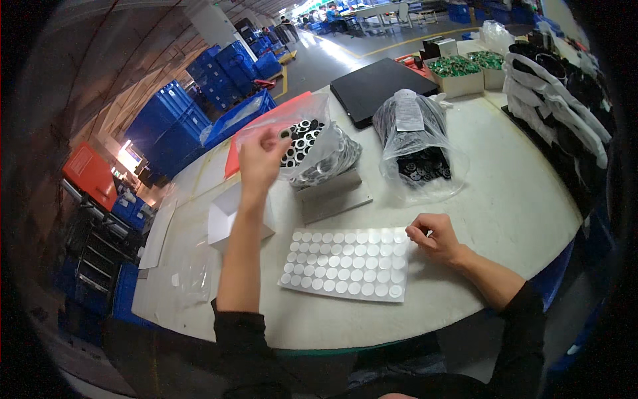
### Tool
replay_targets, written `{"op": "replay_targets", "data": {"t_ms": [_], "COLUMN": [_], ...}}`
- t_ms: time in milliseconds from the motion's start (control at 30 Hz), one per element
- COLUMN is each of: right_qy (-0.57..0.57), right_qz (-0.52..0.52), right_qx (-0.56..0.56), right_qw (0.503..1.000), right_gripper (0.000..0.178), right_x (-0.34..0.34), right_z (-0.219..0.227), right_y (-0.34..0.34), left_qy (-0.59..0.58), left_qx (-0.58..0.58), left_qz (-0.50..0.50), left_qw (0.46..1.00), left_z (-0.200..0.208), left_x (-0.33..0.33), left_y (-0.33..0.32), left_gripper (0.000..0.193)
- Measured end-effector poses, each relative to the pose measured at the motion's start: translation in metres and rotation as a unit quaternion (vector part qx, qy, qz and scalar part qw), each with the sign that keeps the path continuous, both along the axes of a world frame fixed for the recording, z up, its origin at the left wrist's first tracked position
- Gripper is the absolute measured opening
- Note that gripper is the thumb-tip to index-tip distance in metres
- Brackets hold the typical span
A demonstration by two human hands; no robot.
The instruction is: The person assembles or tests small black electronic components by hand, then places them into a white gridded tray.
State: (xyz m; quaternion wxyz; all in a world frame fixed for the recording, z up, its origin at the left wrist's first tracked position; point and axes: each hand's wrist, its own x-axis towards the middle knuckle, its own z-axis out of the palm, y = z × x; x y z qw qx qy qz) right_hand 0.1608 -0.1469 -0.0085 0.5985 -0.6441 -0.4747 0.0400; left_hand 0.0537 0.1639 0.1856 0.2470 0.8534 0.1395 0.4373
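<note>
My left hand (pixel 259 159) reaches over an open clear plastic bag (pixel 332 169) full of black-and-white rings (pixel 304 143). Thumb and fingers are closed on one dark ring (pixel 285 133) at the bag's mouth. My right hand (pixel 435 239) is curled, fingertips pinched together, by the upper right corner of a white sheet of round stickers (pixel 342 263). Whatever lies between those fingertips is too small or hidden to make out. The sheet lies flat on the table in front of me, its round stickers set in rows.
Behind the sheet, a second plastic bag (pixel 412 133) holds black round parts (pixel 425 165). A grey block (pixel 335 197) stands below the ring bag, and an open white box (pixel 222 219) is left of it. Farther back are a black flat case (pixel 379 86) and cartons of green parts (pixel 458 83).
</note>
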Motion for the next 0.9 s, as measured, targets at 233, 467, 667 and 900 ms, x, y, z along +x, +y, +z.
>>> {"op": "replay_targets", "data": {"t_ms": [233, 467, 667, 900], "right_qy": [-0.08, -0.182, -0.238, -0.231], "right_qz": [-0.229, -0.216, -0.383, -0.239], "right_qx": [-0.004, -0.175, -0.283, -0.302], "right_qw": [0.97, 0.943, 0.847, 0.893], "right_gripper": [0.012, 0.014, 0.012, 0.019], "right_x": [0.06, 0.098, 0.12, 0.099], "right_z": [0.02, 0.0, -0.007, -0.005], "right_y": [-0.024, -0.013, 0.002, 0.002], "left_qy": [-0.106, 0.031, 0.1, 0.205], "left_qx": [0.084, -0.04, -0.094, -0.052], "left_qz": [0.05, -0.019, -0.044, -0.169], "left_qw": [0.99, 0.999, 0.99, 0.963], "left_z": [-0.018, -0.132, -0.161, -0.173], "left_x": [-0.037, -0.095, -0.106, -0.114], "left_y": [-0.043, -0.106, -0.128, -0.151], "left_gripper": [0.018, 0.01, 0.012, 0.018]}}
